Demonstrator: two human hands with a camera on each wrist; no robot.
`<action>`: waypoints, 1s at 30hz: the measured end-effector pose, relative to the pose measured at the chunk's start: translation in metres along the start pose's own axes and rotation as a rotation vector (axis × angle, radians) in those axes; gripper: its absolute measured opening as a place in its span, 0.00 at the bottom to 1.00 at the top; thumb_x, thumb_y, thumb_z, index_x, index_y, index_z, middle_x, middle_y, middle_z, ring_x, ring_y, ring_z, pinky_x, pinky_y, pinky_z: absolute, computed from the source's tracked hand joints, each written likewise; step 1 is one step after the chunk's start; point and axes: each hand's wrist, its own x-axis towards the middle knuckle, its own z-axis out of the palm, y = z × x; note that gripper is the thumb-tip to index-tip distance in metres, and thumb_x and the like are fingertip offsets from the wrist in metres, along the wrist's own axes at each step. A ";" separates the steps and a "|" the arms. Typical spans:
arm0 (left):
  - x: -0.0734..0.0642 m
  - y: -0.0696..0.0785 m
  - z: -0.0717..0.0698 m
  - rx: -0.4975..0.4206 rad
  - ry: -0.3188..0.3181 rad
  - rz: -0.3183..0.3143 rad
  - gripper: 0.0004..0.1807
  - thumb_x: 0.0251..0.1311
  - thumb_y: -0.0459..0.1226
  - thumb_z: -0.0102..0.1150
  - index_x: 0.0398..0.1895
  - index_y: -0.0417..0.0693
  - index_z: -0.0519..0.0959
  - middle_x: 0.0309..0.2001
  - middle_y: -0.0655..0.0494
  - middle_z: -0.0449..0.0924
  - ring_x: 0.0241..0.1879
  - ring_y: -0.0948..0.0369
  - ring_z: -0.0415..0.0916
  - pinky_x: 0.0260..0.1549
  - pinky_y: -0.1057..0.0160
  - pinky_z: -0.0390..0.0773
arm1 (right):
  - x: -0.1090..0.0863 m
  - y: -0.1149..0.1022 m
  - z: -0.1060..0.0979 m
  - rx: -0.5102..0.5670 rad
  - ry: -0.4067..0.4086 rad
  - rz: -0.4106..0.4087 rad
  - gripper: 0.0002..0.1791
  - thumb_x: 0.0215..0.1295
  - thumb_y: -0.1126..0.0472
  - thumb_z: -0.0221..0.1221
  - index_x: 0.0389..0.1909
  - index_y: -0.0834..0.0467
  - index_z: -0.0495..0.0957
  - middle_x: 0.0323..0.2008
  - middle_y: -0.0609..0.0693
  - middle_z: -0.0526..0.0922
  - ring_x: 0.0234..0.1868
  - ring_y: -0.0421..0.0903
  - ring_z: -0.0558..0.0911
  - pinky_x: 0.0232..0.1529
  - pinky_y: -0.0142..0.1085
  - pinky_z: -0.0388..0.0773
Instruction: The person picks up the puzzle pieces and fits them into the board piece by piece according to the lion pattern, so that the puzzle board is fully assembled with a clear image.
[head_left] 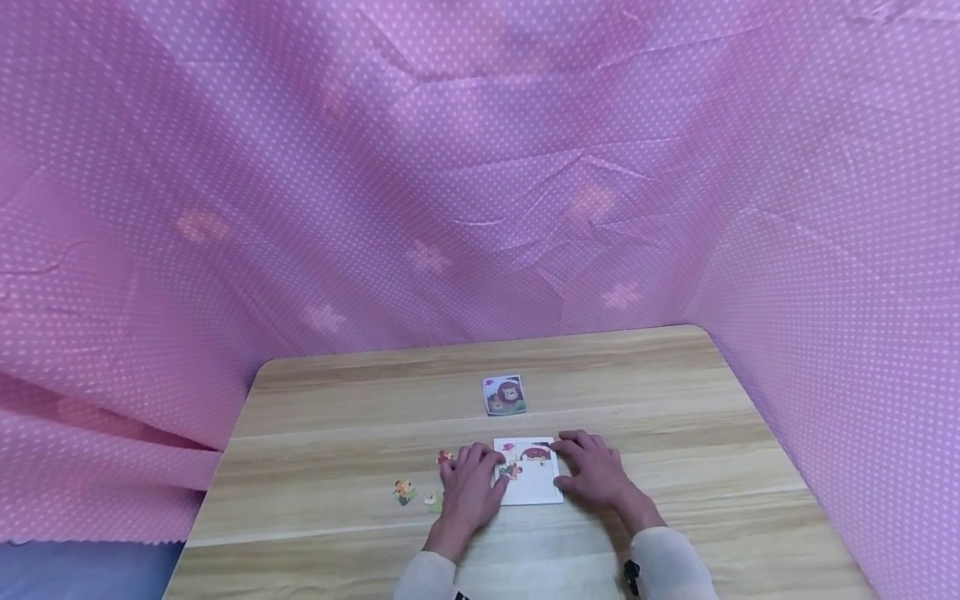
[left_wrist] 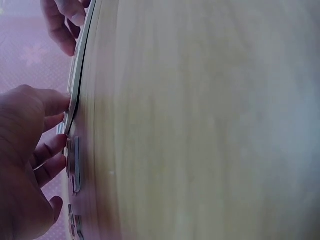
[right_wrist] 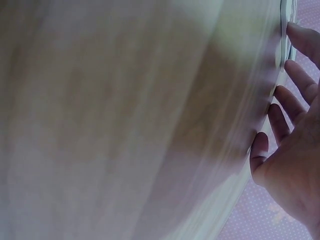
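Note:
A white square puzzle tray lies on the table between both hands, with several picture pieces set in its upper part. One puzzle piece, green and brown, sits by the tray's left side, just beyond the left fingertips. My left hand rests at the left edge, thumb and forefinger touching the tray there. On the opposite side, my right hand spreads its fingers, with thumb and forefinger at the tray's right edge. In the right wrist view the fingers are fairly straight and hold nothing.
Left of the left hand lie loose puzzle pieces: an orange and green one, a pale green one and a red one, partly hidden. Behind the tray lies a lion picture card. Pink dotted cloth surrounds the wooden table.

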 end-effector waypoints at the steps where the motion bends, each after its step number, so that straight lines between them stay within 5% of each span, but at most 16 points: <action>1: 0.000 0.000 0.000 -0.001 0.003 -0.001 0.14 0.58 0.51 0.60 0.46 0.62 0.80 0.50 0.61 0.74 0.51 0.58 0.66 0.49 0.47 0.60 | 0.000 0.000 0.000 -0.001 0.001 0.001 0.31 0.53 0.46 0.68 0.60 0.43 0.75 0.67 0.47 0.68 0.66 0.53 0.65 0.55 0.53 0.64; 18: 0.006 -0.003 -0.003 0.019 0.001 0.018 0.13 0.59 0.51 0.61 0.45 0.60 0.82 0.47 0.61 0.75 0.50 0.58 0.68 0.50 0.47 0.58 | 0.007 0.001 0.004 0.003 0.010 0.014 0.30 0.51 0.45 0.69 0.58 0.42 0.75 0.67 0.46 0.68 0.67 0.53 0.65 0.55 0.53 0.64; 30: 0.005 0.002 -0.008 0.083 -0.023 0.028 0.13 0.57 0.50 0.64 0.44 0.61 0.82 0.45 0.62 0.77 0.50 0.57 0.72 0.61 0.35 0.53 | 0.005 0.003 0.003 0.007 0.012 -0.002 0.31 0.52 0.44 0.68 0.59 0.42 0.75 0.67 0.47 0.67 0.67 0.54 0.65 0.56 0.55 0.63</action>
